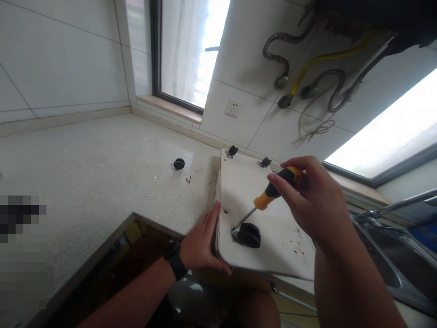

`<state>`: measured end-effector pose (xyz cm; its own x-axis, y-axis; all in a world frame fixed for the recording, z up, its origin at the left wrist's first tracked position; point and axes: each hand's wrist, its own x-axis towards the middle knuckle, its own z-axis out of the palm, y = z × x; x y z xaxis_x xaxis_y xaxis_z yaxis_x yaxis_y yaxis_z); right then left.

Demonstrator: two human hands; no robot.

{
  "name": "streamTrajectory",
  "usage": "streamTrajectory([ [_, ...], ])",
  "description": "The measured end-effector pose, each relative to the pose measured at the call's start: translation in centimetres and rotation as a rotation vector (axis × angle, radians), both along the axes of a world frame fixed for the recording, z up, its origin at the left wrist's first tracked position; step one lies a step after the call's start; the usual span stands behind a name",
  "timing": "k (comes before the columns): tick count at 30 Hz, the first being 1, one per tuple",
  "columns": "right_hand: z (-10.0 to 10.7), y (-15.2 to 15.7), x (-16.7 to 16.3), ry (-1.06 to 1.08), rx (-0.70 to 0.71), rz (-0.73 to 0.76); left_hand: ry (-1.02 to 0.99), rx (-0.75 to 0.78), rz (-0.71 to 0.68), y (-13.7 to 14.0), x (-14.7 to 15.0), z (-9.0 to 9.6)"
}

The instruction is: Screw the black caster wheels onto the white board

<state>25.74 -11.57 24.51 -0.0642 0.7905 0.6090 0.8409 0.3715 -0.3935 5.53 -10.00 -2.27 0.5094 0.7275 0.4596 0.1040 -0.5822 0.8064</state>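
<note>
My right hand (310, 196) is closed round the handle of an orange and black screwdriver (266, 197). Its tip meets the mounting plate of a black caster wheel (250, 235) near the corner of a white board (269, 262). Against the board's left edge rests my left hand (205, 241), fingers along the side and thumb at the front corner, steadying it. Two more casters, a left one (233, 150) and a right one (266, 161), stand at the board's far edge. Several small holes mark its right front part, where no wheel shows.
A loose caster (179, 164) lies on the speckled counter (102, 168), with several small screws (188, 180) nearby. The counter has a cutout (136, 246) at the front left. A metal sink (375, 255) is on the right. Hoses (324, 57) hang along the wall above.
</note>
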Motion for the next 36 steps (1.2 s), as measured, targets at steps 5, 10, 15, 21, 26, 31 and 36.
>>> streamTrajectory([
  [5,0.2,0.4,1.7,0.278,-0.351,0.547,0.018,-0.031,0.003,-0.1,-0.1,0.3],
  [10,1.2,0.4,2.3,0.109,-0.317,0.535,0.051,-0.012,0.004,-0.2,-0.1,0.2],
  [15,0.8,0.0,0.3,-0.071,0.037,0.141,0.049,0.044,0.019,0.0,0.0,-0.5],
  [21,0.3,-0.1,0.2,-0.009,-0.088,0.201,0.050,0.041,0.012,0.0,0.0,-0.3],
  [26,1.1,0.0,1.1,0.224,-0.372,0.600,0.060,0.010,0.004,0.0,-0.1,0.1],
  [31,0.9,-0.2,0.4,0.118,-0.179,0.387,0.051,0.031,0.003,0.0,0.0,0.0],
  [36,0.0,-0.3,-0.3,0.039,0.080,-0.030,0.057,0.010,0.016,-0.1,0.0,0.0],
])
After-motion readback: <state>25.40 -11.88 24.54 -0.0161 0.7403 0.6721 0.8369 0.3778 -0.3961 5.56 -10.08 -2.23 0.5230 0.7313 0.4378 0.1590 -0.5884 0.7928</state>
